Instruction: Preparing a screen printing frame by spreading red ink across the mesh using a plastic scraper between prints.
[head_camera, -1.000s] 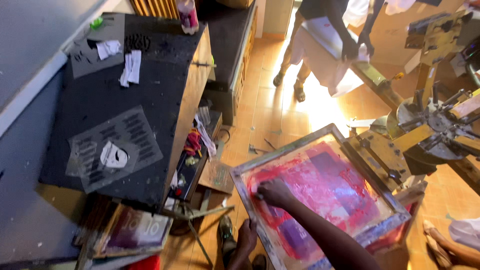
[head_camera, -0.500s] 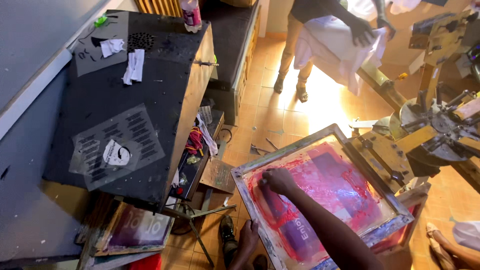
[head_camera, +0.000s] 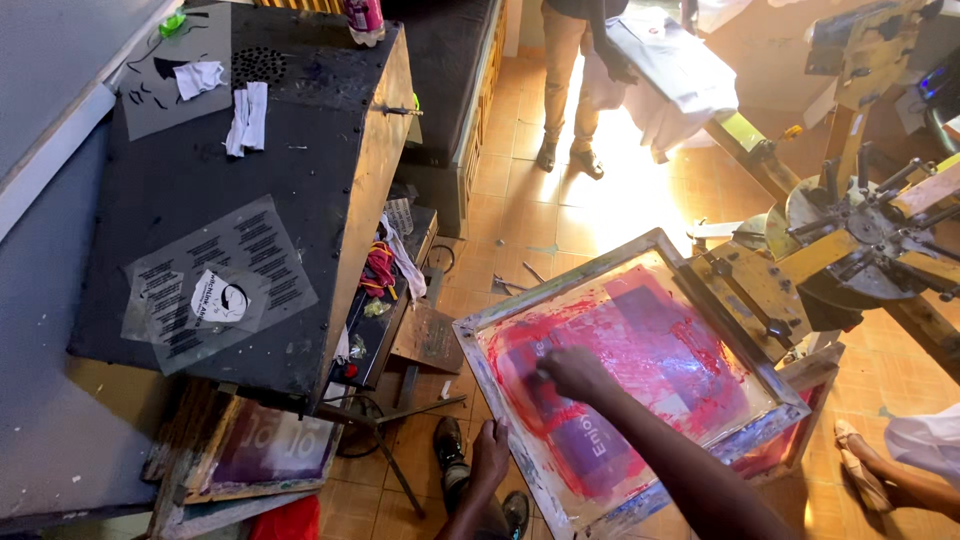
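Note:
A wooden-framed printing screen (head_camera: 480, 330), smeared with red and purple ink, sits tilted on a yellow press arm (head_camera: 760, 290). My right hand (head_camera: 572, 372) rests on the inked mesh left of the middle, fingers curled, with something small and dark at the fingertips. Whether it grips that thing is unclear. My left hand (head_camera: 490, 452) is below, at the frame's near-left edge, fingers against the wood as if holding it.
A black table (head_camera: 300, 180) with printed transparent sheets and white rags stands at left, with framed screens (head_camera: 270, 450) leaning beneath it. The carousel press (head_camera: 860, 240) fills the right. Another person (head_camera: 575, 60) with white cloth stands behind. A sandalled foot (head_camera: 865, 465) is at right.
My right hand has shifted slightly over the mesh. The person at the back has moved left with the white cloth. My left hand stays at the frame edge.

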